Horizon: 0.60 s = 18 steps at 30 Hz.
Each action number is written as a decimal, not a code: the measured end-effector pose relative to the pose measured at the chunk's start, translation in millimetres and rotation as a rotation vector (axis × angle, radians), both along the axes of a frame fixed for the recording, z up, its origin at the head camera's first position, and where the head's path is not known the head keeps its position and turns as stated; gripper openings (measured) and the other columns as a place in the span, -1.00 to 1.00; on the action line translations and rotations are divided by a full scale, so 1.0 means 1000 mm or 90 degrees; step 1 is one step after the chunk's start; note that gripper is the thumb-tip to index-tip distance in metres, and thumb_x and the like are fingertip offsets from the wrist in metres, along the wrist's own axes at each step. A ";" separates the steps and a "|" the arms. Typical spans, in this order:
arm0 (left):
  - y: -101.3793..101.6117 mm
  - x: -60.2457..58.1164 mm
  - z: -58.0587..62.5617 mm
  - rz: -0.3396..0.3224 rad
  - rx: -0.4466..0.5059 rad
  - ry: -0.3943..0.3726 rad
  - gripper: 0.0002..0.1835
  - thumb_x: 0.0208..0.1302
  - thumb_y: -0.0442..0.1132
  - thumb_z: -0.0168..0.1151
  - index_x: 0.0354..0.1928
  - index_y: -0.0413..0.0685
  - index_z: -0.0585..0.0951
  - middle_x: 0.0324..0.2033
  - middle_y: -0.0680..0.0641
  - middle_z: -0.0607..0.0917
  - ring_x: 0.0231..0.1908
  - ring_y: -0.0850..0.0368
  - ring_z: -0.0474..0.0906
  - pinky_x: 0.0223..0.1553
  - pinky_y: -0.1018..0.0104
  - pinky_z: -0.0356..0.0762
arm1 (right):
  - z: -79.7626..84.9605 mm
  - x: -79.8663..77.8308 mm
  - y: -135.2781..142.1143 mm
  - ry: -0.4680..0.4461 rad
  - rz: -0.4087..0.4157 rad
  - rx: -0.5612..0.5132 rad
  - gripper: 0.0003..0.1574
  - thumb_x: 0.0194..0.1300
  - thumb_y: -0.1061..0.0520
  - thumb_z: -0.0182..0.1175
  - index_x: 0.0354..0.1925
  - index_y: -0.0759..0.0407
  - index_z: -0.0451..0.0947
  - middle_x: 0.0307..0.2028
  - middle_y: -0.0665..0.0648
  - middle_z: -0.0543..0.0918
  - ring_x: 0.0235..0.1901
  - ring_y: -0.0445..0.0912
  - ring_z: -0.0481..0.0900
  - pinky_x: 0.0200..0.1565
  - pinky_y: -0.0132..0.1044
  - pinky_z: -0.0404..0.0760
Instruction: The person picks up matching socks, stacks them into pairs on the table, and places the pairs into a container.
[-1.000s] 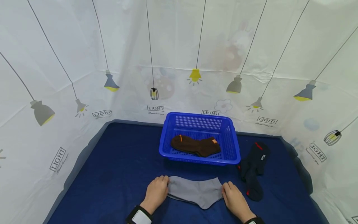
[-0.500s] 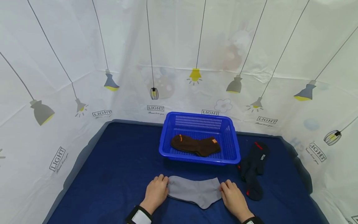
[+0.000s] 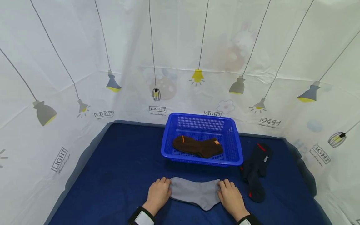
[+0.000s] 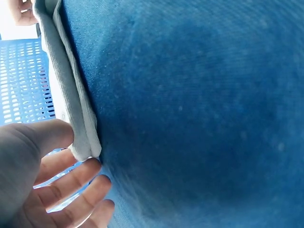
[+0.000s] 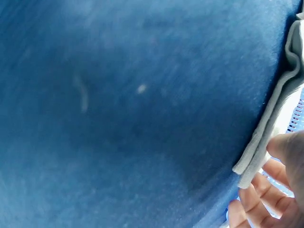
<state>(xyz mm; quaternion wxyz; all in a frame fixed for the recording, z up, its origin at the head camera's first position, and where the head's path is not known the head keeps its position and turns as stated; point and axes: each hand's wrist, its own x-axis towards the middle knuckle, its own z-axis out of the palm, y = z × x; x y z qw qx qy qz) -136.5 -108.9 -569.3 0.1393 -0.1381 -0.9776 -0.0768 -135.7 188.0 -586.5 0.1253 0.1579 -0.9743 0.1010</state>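
A pair of grey socks [image 3: 194,191], one laid flat over the other, lies on the dark blue cloth in front of the basket. My left hand [image 3: 159,191] pinches the toe end; in the left wrist view its thumb [image 4: 54,133] lies on the upper side and fingertips meet the end of the two layers [image 4: 78,104]. At the cuff end, my right hand [image 3: 231,197] pinches the socks between thumb and fingers, and the right wrist view shows both stacked edges [image 5: 259,147] there. Brown socks [image 3: 198,147] with orange marks lie inside the blue basket [image 3: 202,162].
Black socks [image 3: 255,172] with red patches and white lettering lie to the right of the basket, crossed over each other. The dark blue cloth [image 3: 112,162] covers the surface. A white curtain [image 3: 180,47] printed with lamps closes off the back and sides.
My right hand has shifted slightly left and up along the cuff, now overlapping more of it. The left hand keeps its hold at the toe end, and the socks stay in place.
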 end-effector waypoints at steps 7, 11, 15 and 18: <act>0.001 0.000 -0.001 0.002 -0.011 -0.040 -0.75 -0.18 -0.18 0.41 -0.36 -0.01 0.64 -0.51 0.01 0.54 -0.50 0.06 0.49 -0.49 0.18 0.44 | -0.001 -0.001 0.002 0.012 0.001 0.009 -0.62 -0.06 0.10 0.38 -0.27 0.13 0.46 -0.42 0.06 0.43 -0.45 -0.02 0.41 -0.51 -0.20 0.36; 0.001 -0.001 -0.003 0.001 -0.011 -0.043 -0.74 -0.18 -0.18 0.42 -0.35 -0.01 0.65 -0.51 0.00 0.54 -0.51 0.06 0.49 -0.49 0.19 0.44 | -0.001 -0.002 0.002 0.001 -0.004 0.012 -0.62 -0.04 0.10 0.37 -0.26 0.14 0.45 -0.39 0.07 0.45 -0.43 -0.01 0.43 -0.49 -0.19 0.39; 0.001 -0.002 -0.003 -0.004 -0.003 -0.020 -0.73 -0.23 -0.18 0.43 -0.38 -0.03 0.65 -0.52 -0.02 0.51 -0.53 0.05 0.47 -0.52 0.19 0.42 | -0.001 -0.004 0.002 -0.003 -0.002 0.017 -0.63 -0.03 0.11 0.37 -0.26 0.14 0.45 -0.39 0.07 0.46 -0.42 -0.01 0.44 -0.48 -0.18 0.41; 0.000 -0.002 -0.006 -0.018 -0.009 0.026 -0.70 -0.31 -0.18 0.44 -0.41 -0.04 0.62 -0.53 -0.03 0.49 -0.55 0.04 0.45 -0.55 0.20 0.38 | -0.001 -0.004 0.002 -0.004 0.002 0.019 -0.63 -0.03 0.12 0.37 -0.26 0.15 0.45 -0.41 0.09 0.45 -0.44 -0.01 0.43 -0.50 -0.17 0.40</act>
